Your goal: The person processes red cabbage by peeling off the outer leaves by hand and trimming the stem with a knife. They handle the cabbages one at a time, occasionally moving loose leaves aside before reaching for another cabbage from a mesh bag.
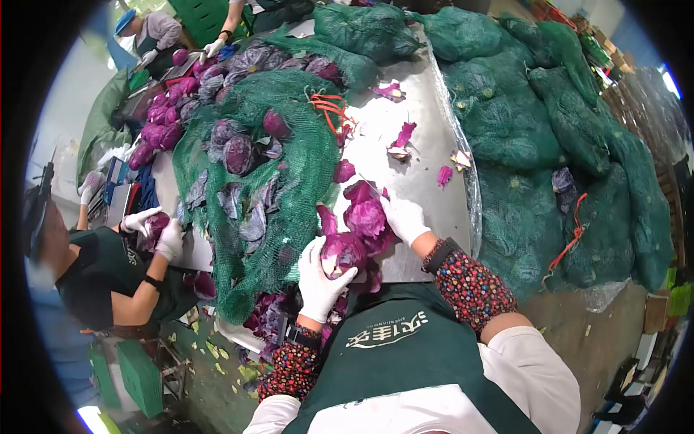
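Observation:
A trimmed red cabbage (344, 253) with a pale cut stem sits low at the steel table's near side. My left hand (318, 281), in a white glove, is wrapped round its left and lower side. Just beyond it, my right hand (405, 219), also gloved, grips the edge of loose purple cabbage leaves (366, 211); its fingertips are partly hidden. To the left lies a green mesh bag (303, 155) with whole red cabbages (239, 155) and dark outer leaves on it. An orange-red tie (331, 108) rests at the bag's edge.
Filled green mesh bags (506, 116) are stacked along the right. Leaf scraps (405, 134) lie on the steel table (426, 94). Peeled cabbages (163, 134) pile up at the back left. At left, a co-worker (108, 267) in white gloves holds a cabbage; others work behind.

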Tool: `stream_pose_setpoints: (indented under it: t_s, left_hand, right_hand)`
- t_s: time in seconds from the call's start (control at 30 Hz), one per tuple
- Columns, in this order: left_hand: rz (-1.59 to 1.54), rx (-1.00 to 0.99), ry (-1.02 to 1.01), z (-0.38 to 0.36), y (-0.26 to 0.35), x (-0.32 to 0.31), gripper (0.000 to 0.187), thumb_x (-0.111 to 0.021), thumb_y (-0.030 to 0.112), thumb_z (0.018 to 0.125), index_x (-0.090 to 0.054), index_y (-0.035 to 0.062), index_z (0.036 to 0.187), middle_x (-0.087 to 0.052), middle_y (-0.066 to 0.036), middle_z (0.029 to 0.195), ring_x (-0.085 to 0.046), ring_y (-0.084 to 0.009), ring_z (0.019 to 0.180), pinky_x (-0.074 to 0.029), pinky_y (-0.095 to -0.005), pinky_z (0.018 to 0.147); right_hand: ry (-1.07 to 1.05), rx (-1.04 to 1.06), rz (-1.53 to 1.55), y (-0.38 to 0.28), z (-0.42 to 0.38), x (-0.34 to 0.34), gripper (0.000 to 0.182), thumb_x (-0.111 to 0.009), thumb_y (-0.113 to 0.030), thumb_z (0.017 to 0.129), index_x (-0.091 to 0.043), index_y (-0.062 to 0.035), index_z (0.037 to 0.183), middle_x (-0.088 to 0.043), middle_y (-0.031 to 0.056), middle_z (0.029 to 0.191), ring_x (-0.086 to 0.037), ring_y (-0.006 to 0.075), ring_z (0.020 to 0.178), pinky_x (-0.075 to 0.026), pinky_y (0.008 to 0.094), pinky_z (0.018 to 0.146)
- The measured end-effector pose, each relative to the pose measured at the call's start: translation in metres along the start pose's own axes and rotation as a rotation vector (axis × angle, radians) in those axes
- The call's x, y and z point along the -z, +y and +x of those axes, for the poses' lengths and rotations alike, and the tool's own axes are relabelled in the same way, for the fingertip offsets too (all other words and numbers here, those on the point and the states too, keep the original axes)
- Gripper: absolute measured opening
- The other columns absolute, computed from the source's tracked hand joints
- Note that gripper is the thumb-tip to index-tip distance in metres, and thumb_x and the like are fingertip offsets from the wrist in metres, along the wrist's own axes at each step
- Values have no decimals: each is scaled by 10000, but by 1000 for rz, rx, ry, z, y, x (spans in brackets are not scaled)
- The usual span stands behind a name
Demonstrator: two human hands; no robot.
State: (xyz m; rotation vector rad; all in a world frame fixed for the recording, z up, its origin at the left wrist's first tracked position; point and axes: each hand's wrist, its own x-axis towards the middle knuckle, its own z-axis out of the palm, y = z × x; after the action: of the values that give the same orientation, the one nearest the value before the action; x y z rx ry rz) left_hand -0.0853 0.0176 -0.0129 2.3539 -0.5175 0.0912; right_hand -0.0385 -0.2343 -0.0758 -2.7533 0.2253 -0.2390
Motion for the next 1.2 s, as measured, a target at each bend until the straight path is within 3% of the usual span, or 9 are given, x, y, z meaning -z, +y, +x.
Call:
stream_pose_setpoints:
  t_s: [0.27, 0.4, 0.63, 0.8, 0.87, 0.97, 1.03, 1.1, 1.2]
  left_hand:
    - [14, -106, -294, 46, 32, 17, 1013, -864, 415, 600, -390, 26, 1408, -460, -182, 1350, -453, -370, 1200, -398, -440, 1024]
    - [45, 96, -225, 49, 24, -5, 960, -870, 433, 607, -425, 15, 1347, -483, -195, 1279, -467, -379, 1156, -414, -444, 994]
    - [98, -44, -374, 45, 36, -1, 1164, -890, 307, 590, -218, -10, 1486, -315, -233, 1468, -368, -398, 1342, -319, -446, 1116]
    - [155, 30, -265, 42, 44, -14, 1057, -847, 432, 607, -348, -20, 1422, -432, -217, 1388, -507, -390, 1197, -425, -448, 1018]
    - [163, 41, -240, 41, 47, -22, 1044, -846, 427, 609, -355, -26, 1411, -444, -225, 1374, -510, -388, 1189, -437, -442, 999]
    - [265, 30, -157, 39, 60, -28, 1013, -840, 421, 614, -372, -41, 1385, -476, -239, 1331, -520, -386, 1165, -454, -433, 963]
    - [233, 138, -150, 43, 69, -29, 1012, -836, 433, 615, -377, -41, 1382, -474, -240, 1329, -520, -393, 1159, -442, -440, 980]
    - [208, 168, -189, 42, 71, -33, 1032, -841, 456, 603, -385, -40, 1384, -474, -241, 1313, -518, -404, 1150, -436, -456, 977]
    - [337, -6, -94, 31, 61, -40, 1066, -857, 479, 575, -394, -24, 1393, -432, -232, 1354, -499, -420, 1172, -420, -486, 990]
  right_hand:
    - [-138, 26, 490, -50, -83, 61, 627, -461, -239, 1010, -167, 9, 1505, -601, 251, 663, -593, 439, 590, -460, 510, 558]
    - [-115, 125, 588, -55, -105, 53, 602, -397, -250, 1032, -142, -13, 1524, -541, 146, 577, -569, 255, 488, -476, 395, 526]
    - [-276, 188, 592, -47, -102, 46, 561, -402, -156, 987, -217, 22, 1485, -531, 111, 627, -550, 204, 468, -506, 350, 529]
    - [-45, 168, 433, -46, -99, 42, 500, -419, -210, 1006, -328, 36, 1432, -651, 222, 769, -616, 322, 576, -511, 428, 590]
    - [-288, -110, 550, -50, -95, 63, 528, -384, -316, 1030, -372, 67, 1394, -638, 329, 867, -642, 459, 824, -490, 513, 760]
    - [-283, -192, 585, -49, -86, 70, 513, -389, -308, 1030, -396, 71, 1375, -644, 321, 887, -643, 456, 828, -487, 513, 771]
    - [-241, -182, 598, -37, -84, 53, 438, -400, -268, 1020, -458, 42, 1324, -654, 286, 942, -645, 439, 843, -506, 498, 766]
    - [-25, 306, 159, -11, -81, 28, 358, -429, -183, 982, -497, 23, 1266, -641, 252, 1018, -651, 406, 866, -529, 475, 765]
    - [-162, 159, 8, 20, -70, 9, 302, -421, -127, 959, -526, 24, 1199, -624, 247, 1103, -657, 383, 894, -540, 468, 786]
